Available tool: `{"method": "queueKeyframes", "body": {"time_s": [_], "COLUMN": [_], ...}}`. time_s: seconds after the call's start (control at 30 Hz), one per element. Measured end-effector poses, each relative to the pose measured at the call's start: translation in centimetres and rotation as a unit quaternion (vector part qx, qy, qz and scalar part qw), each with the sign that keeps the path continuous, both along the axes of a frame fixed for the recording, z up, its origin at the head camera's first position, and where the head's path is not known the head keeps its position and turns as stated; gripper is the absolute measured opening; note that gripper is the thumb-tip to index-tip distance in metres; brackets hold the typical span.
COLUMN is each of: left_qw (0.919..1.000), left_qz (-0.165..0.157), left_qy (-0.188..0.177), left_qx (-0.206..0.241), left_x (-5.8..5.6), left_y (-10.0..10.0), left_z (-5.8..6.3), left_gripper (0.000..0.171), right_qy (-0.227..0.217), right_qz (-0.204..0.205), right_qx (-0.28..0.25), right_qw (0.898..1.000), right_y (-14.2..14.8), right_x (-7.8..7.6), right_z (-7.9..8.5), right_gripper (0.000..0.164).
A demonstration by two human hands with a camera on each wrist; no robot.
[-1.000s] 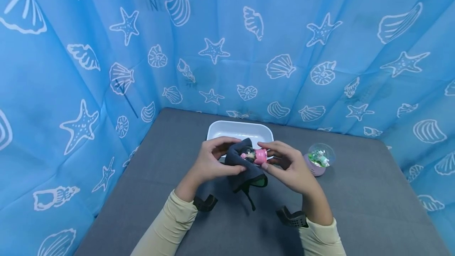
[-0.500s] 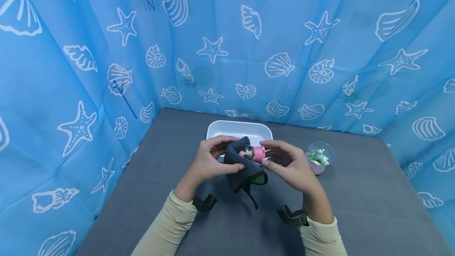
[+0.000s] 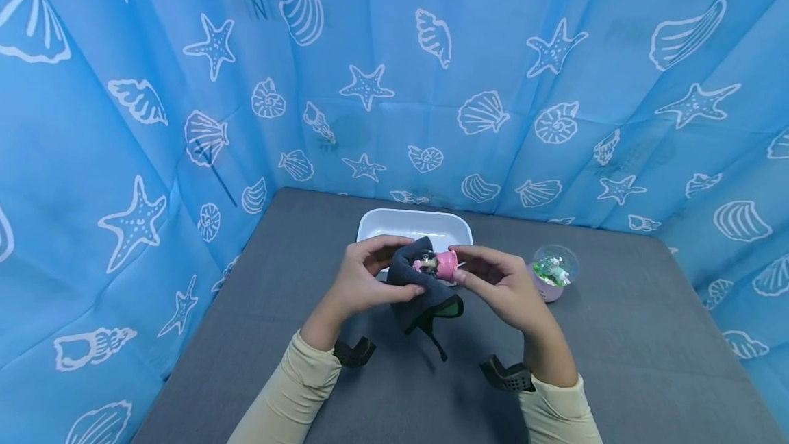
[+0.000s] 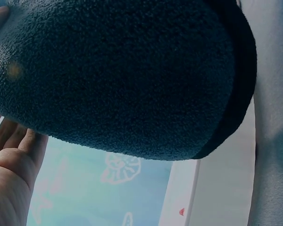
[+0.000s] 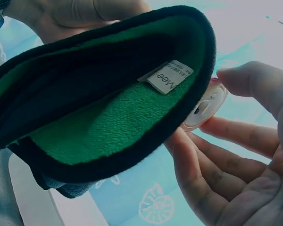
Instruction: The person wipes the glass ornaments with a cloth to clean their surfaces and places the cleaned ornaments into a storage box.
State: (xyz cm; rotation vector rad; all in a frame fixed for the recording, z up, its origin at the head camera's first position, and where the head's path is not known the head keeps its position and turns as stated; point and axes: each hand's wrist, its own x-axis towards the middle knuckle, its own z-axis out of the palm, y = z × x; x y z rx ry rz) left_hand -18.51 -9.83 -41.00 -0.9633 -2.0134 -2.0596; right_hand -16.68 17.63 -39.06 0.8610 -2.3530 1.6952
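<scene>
A dark blue-grey terry cloth (image 3: pixel 411 286) with black edging and a green inner side hangs folded from my left hand (image 3: pixel 370 276), which grips it around a small snow globe. The globe's pink base (image 3: pixel 446 265) points right, and its clear dome, with a small figure inside, lies against the cloth. My right hand (image 3: pixel 502 283) pinches that base between thumb and fingertips. In the right wrist view, the base's pale underside (image 5: pixel 207 107) shows between the right fingers, and a white label (image 5: pixel 170 76) sits inside the cloth. In the left wrist view the cloth (image 4: pixel 127 80) hides the globe.
A white tray (image 3: pixel 401 214) stands just behind the hands, partly covered by them. To the right, a second snow globe (image 3: pixel 555 269) with a lilac base and green scenery rests on the grey tabletop (image 3: pixel 641 334). A blue shell-print curtain (image 3: pixel 394 136) surrounds the table.
The pink-based globe has turned and shifted slightly left in the right fingers, and a pale bit of its underside now shows. My left hand and the cloth have hardly moved.
</scene>
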Motion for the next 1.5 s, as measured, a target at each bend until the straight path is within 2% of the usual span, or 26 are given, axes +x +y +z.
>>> {"method": "queueKeyframes", "body": {"time_s": [0.17,0.47,0.67,0.87,1.2,1.5], "left_qw": [1.0,1.0,0.9999,0.9998,0.9997,0.9996], "left_qz": [0.003,0.004,0.017,0.022,0.025,0.025], "left_qy": [0.002,-0.003,0.001,-0.001,-0.001,0.005], "left_qx": [0.004,0.001,-0.001,0.004,0.005,0.008], "left_x": [-0.1,-0.06,0.08,0.04,0.11,0.2], "left_y": [0.03,-0.03,-0.09,-0.06,-0.02,-0.06], "left_z": [-0.21,-0.33,-0.24,-0.15,-0.19,-0.3], "left_gripper": [0.061,0.059,0.057,0.056,0.056,0.054], "right_qy": [-0.011,-0.016,-0.029,-0.022,-0.03,-0.017], "right_qz": [0.014,0.008,0.035,0.057,0.053,0.039], "right_qx": [-0.003,-0.004,-0.013,-0.02,-0.004,-0.004], "right_qw": [1.0,1.0,0.999,0.998,0.998,0.999], "right_y": [-0.12,-0.3,-0.47,-0.49,-0.26,-0.1], "right_x": [-0.1,-0.17,-0.26,-0.31,-0.2,0.06], "right_z": [-0.03,-0.06,-0.05,-0.13,-0.01,0.03], "right_gripper": [0.032,0.026,0.028,0.03,0.031,0.038]}}
